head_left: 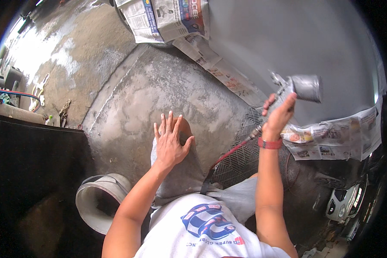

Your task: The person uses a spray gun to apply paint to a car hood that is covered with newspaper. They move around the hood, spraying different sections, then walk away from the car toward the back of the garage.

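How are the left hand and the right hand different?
The left hand is spread open; the right hand grips a silvery spray gun. The left hand rests on a knee; the right hand is held out. The left hand's wrist is bare; the right hand's wears a red band. Neither wears a glove.

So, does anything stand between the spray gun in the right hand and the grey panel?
Nothing visible does: the spray gun, in the right hand, shows against the grey panel, and the newspaper lies along the panel's edges.

Pale bucket (86,201), perhaps a bottle (50,121)
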### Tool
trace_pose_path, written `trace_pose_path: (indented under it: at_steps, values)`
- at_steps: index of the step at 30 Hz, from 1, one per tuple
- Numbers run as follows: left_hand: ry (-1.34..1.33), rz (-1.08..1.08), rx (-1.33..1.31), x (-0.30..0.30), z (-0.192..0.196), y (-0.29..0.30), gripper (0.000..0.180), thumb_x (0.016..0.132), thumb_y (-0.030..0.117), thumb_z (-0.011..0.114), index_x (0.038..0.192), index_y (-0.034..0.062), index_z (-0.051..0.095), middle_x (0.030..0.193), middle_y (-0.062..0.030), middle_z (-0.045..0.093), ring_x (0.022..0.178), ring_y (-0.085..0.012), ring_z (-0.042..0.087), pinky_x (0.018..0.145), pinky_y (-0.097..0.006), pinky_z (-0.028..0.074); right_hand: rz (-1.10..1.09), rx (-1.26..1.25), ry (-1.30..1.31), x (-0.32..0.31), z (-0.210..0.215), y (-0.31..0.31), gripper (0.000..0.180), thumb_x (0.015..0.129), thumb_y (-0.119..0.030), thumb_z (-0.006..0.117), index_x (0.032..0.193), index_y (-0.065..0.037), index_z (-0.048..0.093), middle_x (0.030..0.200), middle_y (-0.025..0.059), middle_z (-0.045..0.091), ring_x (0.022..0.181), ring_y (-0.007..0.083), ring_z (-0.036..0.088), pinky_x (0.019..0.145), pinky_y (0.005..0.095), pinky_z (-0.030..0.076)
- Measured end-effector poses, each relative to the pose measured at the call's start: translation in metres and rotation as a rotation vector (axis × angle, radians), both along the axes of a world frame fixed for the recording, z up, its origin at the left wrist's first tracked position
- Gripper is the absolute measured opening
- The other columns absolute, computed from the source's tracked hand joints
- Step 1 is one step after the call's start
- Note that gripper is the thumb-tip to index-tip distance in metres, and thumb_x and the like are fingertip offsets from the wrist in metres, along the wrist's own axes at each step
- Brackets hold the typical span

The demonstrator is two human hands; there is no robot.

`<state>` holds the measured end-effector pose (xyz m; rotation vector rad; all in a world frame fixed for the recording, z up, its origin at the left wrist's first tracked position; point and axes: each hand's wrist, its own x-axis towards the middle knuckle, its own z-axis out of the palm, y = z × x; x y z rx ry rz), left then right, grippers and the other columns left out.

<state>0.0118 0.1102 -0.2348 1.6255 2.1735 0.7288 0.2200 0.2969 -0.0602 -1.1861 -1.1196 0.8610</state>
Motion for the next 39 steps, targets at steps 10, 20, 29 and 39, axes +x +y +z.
trace_pose_path:
  at_steps: [10, 20, 29, 39]
  values:
    - [0.000, 0.020, -0.037, -0.012, -0.003, -0.003, 0.085, 0.094, 0.057, 0.063, 0.163, 0.0159, 0.036, 0.173, -0.0165, 0.022, 0.161, -0.0388, 0.011, 0.129, -0.058, 0.004, 0.252, 0.070, -0.134, -0.116, 0.006, 0.021, 0.053, 0.112, -0.055, 0.039, 0.119, -0.006, 0.056, 0.074, 0.0022, 0.058, 0.051, 0.0082, 0.055, 0.038, 0.0200, 0.040]
    - [-0.001, 0.025, -0.082, -0.018, 0.003, -0.002, 0.083, 0.095, 0.055, 0.063, 0.163, 0.0154, 0.037, 0.173, -0.0153, 0.022, 0.161, -0.0385, 0.013, 0.129, -0.059, 0.006, 0.116, 0.092, -0.058, -0.054, 0.034, 0.027, 0.053, 0.111, -0.055, 0.042, 0.133, -0.008, 0.054, 0.073, 0.0017, 0.056, 0.051, 0.0074, 0.052, 0.040, 0.0208, 0.040]
    - [0.017, 0.018, -0.058, -0.016, 0.003, 0.007, 0.085, 0.093, 0.053, 0.067, 0.163, 0.0151, 0.036, 0.172, -0.0169, 0.025, 0.161, -0.0393, 0.014, 0.128, -0.059, 0.007, -0.218, 0.087, -0.062, 0.101, 0.041, -0.018, 0.054, 0.110, -0.058, 0.039, 0.104, -0.006, 0.050, 0.072, 0.0054, 0.055, 0.051, 0.0139, 0.054, 0.039, 0.0252, 0.039]
    - [0.026, -0.023, -0.049, -0.007, -0.001, 0.009, 0.080, 0.097, 0.050, 0.068, 0.163, 0.0181, 0.036, 0.173, -0.0152, 0.024, 0.161, -0.0388, 0.014, 0.128, -0.060, 0.008, -0.521, 0.088, -0.116, 0.230, 0.050, -0.061, 0.055, 0.110, -0.058, 0.039, 0.112, -0.004, 0.052, 0.074, 0.0058, 0.057, 0.050, 0.0142, 0.054, 0.037, 0.0265, 0.037]
